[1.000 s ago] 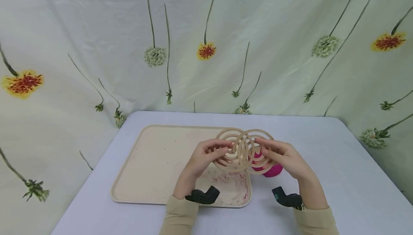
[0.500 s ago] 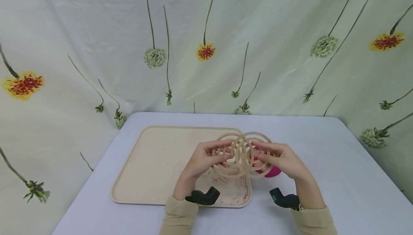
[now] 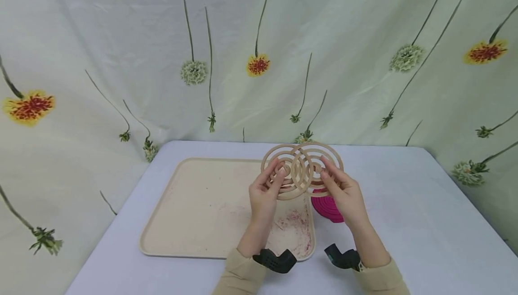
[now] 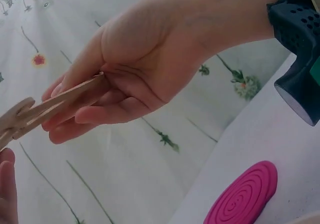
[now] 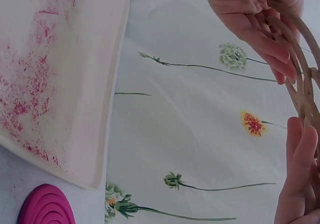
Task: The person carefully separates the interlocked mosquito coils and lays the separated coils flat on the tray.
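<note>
Two flat tan wooden spirals (image 3: 297, 171), overlapping at their rims, are held up above the table; whether they are one piece is unclear. My left hand (image 3: 265, 194) pinches the left spiral between thumb and fingers. On the other side my right hand (image 3: 346, 191) pinches the right spiral the same way. In the left wrist view the right hand (image 4: 130, 78) grips its thin edge-on wood, with left fingers (image 4: 7, 184) at the border. Below the right hand lies a pink spiral-grooved disc (image 3: 328, 208), partly covered by the wood.
A beige rimmed tray (image 3: 194, 214) lies on the white table (image 3: 413, 223), reddish-pink smears at its right end. Just outside its right rim is the pink disc. Behind the table hangs a pale flowered curtain (image 3: 348, 25). Black camera mounts (image 3: 277, 261) sit on both wrists.
Both hands have raised the wooden spirals and tipped them more upright, fingers now pointing upward. More of the pink disc shows beneath. The grips hold; tray and disc stay put.
</note>
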Motion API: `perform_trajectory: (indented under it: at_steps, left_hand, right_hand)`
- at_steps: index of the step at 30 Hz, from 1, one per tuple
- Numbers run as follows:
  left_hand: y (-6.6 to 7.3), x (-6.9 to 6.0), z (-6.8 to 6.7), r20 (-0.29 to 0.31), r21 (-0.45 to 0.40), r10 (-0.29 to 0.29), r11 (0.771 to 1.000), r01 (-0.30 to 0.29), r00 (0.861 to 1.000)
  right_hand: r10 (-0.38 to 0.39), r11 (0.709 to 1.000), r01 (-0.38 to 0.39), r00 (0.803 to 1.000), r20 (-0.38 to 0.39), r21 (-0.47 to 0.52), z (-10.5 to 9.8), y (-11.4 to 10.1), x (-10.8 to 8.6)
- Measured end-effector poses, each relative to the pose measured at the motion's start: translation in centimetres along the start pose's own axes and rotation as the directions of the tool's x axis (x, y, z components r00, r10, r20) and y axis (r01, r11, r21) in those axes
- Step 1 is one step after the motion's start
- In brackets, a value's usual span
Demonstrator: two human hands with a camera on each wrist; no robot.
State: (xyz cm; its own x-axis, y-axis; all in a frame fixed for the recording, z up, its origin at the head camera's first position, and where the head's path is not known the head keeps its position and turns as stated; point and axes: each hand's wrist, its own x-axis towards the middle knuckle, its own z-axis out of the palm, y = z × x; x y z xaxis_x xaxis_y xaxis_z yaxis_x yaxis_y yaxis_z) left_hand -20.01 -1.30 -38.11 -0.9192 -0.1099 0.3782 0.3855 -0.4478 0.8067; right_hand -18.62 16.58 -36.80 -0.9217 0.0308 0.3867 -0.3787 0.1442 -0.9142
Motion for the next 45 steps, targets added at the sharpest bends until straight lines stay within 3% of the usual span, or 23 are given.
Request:
perform_trajectory:
  at_steps: [2,4,6,7,9,11,13,14,16,17,18,19,21,24,27,30,33,35,38,41,45]
  left_hand:
    - [0.0,0.1,-0.2,0.024,0.035,0.000,0.999,-0.001,1.000]
    - [0.2,0.4,-0.7,0.086,0.064,-0.003,0.998,-0.003,0.996]
    - [0.5,0.7,-1.6,0.194,0.073,-0.011,0.997,-0.003,0.981]
    - [0.7,0.9,-2.1,0.257,0.085,-0.017,0.996,-0.005,0.966]
    - [1.2,1.2,-3.1,0.400,0.092,-0.038,0.996,0.001,0.916]
    - [1.6,1.5,-4.1,0.532,0.120,-0.078,0.993,0.016,0.843]
    - [2.0,1.6,-4.9,0.613,0.169,-0.141,0.985,0.045,0.777]
    - [2.2,1.6,-5.1,0.636,0.191,-0.172,0.980,0.062,0.752]
    - [2.4,1.7,-5.3,0.654,0.236,-0.220,0.968,0.081,0.724]
    - [2.5,1.6,-5.3,0.646,0.254,-0.239,0.963,0.091,0.725]
    - [2.5,1.6,-5.3,0.637,0.260,-0.247,0.961,0.098,0.731]
    - [2.5,1.6,-5.1,0.624,0.256,-0.248,0.961,0.105,0.741]
    - [2.3,1.5,-4.8,0.581,0.234,-0.235,0.965,0.116,0.779]
    - [1.9,1.2,-4.0,0.473,0.153,-0.176,0.981,0.116,0.863]
    - [1.2,1.0,-2.7,0.328,0.059,-0.089,0.996,0.073,0.940]
    - [0.5,0.5,-1.3,0.180,-0.005,-0.013,1.000,0.014,0.984]
    - [-0.3,-0.1,0.0,0.086,-0.014,0.049,0.999,-0.048,0.995]
    - [-0.7,-0.6,0.7,0.066,0.019,0.092,0.995,-0.094,0.994]
    - [-1.1,-1.0,1.4,0.085,0.088,0.149,0.984,-0.156,0.985]
    - [-1.1,-0.8,1.3,0.092,0.119,0.159,0.978,-0.170,0.983]
    - [-0.5,-0.3,0.5,0.126,0.080,0.114,0.989,-0.124,0.985]
  right_hand:
    - [-0.003,1.000,0.003,1.000,0.006,-0.001,-0.2,-0.1,0.0]
    - [-0.014,1.000,0.014,0.999,0.032,-0.006,-0.7,-0.1,0.1]
    - [-0.030,0.999,0.031,0.996,0.085,-0.013,-1.5,-0.2,0.1]
    - [-0.043,0.999,0.044,0.991,0.127,-0.007,-1.9,-0.2,0.0]
    - [-0.067,0.997,0.070,0.973,0.221,-0.008,-2.8,-0.2,0.0]
    - [-0.078,0.996,0.088,0.943,0.325,-0.017,-3.7,-0.2,0.0]
    - [-0.076,0.995,0.096,0.896,0.438,-0.023,-4.4,-0.1,0.1]
    - [-0.070,0.995,0.095,0.869,0.490,-0.027,-4.7,-0.1,0.1]
    - [-0.053,0.997,0.077,0.816,0.576,-0.017,-5.1,-0.1,0.2]
    - [-0.049,0.998,0.069,0.795,0.604,-0.011,-5.1,-0.1,0.2]
    - [-0.047,0.998,0.069,0.789,0.612,-0.012,-5.2,0.0,0.2]
    - [-0.044,0.998,0.065,0.795,0.604,-0.014,-5.1,0.0,0.3]
    - [-0.038,0.998,0.063,0.834,0.551,-0.028,-4.9,0.0,0.3]
    - [-0.012,0.998,0.037,0.914,0.406,-0.055,-4.1,0.1,0.2]
    - [0.021,0.999,-0.011,0.968,0.251,-0.041,-3.0,0.0,0.1]
    - [0.033,0.998,-0.039,0.994,0.108,0.054,-1.7,-0.1,0.1]
    - [0.040,0.984,-0.037,0.999,-0.011,0.175,0.1,0.0,-0.1]
    - [0.038,0.975,-0.019,0.996,-0.081,0.223,1.2,0.2,-0.2]
    - [0.035,0.973,-0.001,0.989,-0.141,0.231,2.0,0.2,-0.4]
    - [0.031,0.975,-0.004,0.993,-0.118,0.224,1.8,-0.1,-0.5]
    - [-0.006,0.981,0.002,1.000,0.018,0.195,0.6,-0.3,-0.5]
